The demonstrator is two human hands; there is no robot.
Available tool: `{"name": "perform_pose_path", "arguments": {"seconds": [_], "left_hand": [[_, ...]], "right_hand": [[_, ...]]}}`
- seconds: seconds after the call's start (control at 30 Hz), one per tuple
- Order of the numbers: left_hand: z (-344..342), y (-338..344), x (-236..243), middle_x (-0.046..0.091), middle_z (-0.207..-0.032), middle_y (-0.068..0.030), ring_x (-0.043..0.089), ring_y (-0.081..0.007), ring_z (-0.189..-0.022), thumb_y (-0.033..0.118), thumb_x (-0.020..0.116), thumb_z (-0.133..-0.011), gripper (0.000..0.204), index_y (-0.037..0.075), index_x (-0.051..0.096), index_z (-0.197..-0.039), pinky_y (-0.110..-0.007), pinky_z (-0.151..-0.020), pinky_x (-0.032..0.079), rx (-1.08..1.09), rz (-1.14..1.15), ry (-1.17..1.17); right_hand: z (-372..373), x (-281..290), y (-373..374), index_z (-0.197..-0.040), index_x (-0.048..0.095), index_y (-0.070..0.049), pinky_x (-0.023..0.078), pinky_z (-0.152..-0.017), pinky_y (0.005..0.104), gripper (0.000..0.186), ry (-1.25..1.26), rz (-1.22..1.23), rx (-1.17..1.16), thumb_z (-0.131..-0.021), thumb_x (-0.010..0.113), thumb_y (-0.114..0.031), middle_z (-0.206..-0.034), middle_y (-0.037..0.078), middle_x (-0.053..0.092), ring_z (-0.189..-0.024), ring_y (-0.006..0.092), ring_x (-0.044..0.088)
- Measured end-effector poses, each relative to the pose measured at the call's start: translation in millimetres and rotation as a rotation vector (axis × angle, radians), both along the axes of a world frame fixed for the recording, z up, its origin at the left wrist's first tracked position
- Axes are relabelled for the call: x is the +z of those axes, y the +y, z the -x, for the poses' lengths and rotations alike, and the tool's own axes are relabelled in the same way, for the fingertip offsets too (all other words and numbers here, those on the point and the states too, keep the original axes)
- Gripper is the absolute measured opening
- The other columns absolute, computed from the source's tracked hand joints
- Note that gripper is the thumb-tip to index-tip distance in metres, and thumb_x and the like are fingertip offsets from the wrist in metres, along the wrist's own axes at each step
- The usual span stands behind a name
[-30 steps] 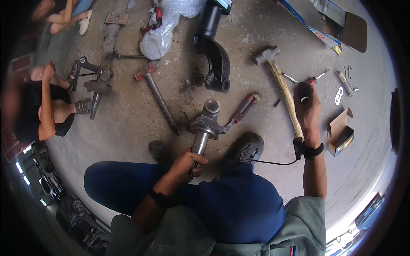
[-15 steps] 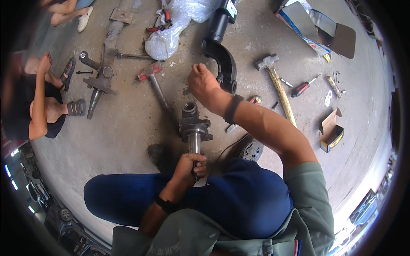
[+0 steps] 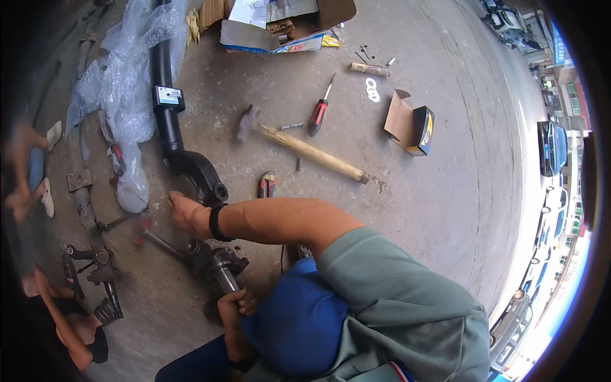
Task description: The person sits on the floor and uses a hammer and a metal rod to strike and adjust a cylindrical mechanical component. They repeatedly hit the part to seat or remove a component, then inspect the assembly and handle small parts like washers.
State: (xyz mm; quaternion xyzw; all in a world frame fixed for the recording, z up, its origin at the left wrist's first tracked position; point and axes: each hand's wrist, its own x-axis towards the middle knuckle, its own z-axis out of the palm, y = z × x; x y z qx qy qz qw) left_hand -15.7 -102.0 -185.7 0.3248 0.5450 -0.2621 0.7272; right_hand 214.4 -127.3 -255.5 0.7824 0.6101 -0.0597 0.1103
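My left hand (image 3: 233, 307) is wrapped round the bare metal spindle of a steering knuckle (image 3: 224, 260), held by my knees with its wider end away from me. My right hand (image 3: 189, 214) is closed beyond the knuckle, beside the curved end of a black axle beam (image 3: 194, 170). Its fingertips are turned away, so what they may hold is hidden. Just left of the knuckle lies a hammer with a red head and metal handle (image 3: 164, 244), blurred. Past my right forearm is a red and black hand tool (image 3: 266, 184).
Bubble wrap (image 3: 130, 175) lies along the beam. A wooden-handled sledgehammer (image 3: 312, 153), a screwdriver (image 3: 318, 118), white washers (image 3: 372, 90) and a small open box (image 3: 421, 131) are on the right. Another knuckle (image 3: 104, 272) and a seated person (image 3: 67, 318) are at the left.
My view has swung to the right, so everything sits further left in the picture. The left hand keeps its hold on the knuckle. The right hand stays by the beam's end.
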Motion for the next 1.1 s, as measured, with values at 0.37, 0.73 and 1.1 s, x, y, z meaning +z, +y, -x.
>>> {"name": "perform_pose_path", "arguments": {"seconds": [0.37,0.73,1.1], "left_hand": [[-22,2,19,0.046,-0.058,0.0037,0.038,-0.0048,-0.040,0.004,0.059,-0.084,0.006,0.004,0.055,-0.089,-0.022,-0.042,0.033,0.284,0.256,0.051],[-66,50,99,0.047,-0.061,0.0049,0.041,-0.0020,-0.043,0.005,0.061,-0.092,0.013,0.009,0.049,-0.086,-0.019,-0.041,0.035,0.269,0.324,0.099],[-79,184,176,0.048,-0.062,0.0010,0.042,-0.0088,-0.045,0.010,0.075,-0.084,0.020,0.005,0.056,-0.091,-0.027,-0.042,0.032,-0.712,-0.454,0.239]], "right_hand": [[-147,23,-364,-0.094,0.067,0.007,0.055,-0.082,0.0476,0.057,0.209,-0.641,-1.784,-0.070,0.077,-0.043,-0.097,0.031,0.070,-0.091,0.0424,0.070],[-126,-51,-451,-0.124,0.060,0.006,0.050,-0.099,0.0480,0.079,-0.188,-0.201,-1.906,-0.080,0.070,-0.059,-0.120,0.028,0.066,-0.114,0.0416,0.064],[-112,-39,-397,-0.126,0.061,0.005,0.049,-0.098,0.0430,0.049,0.024,-0.764,-1.407,-0.100,0.061,-0.036,-0.121,0.024,0.068,-0.113,0.0368,0.065]]}}
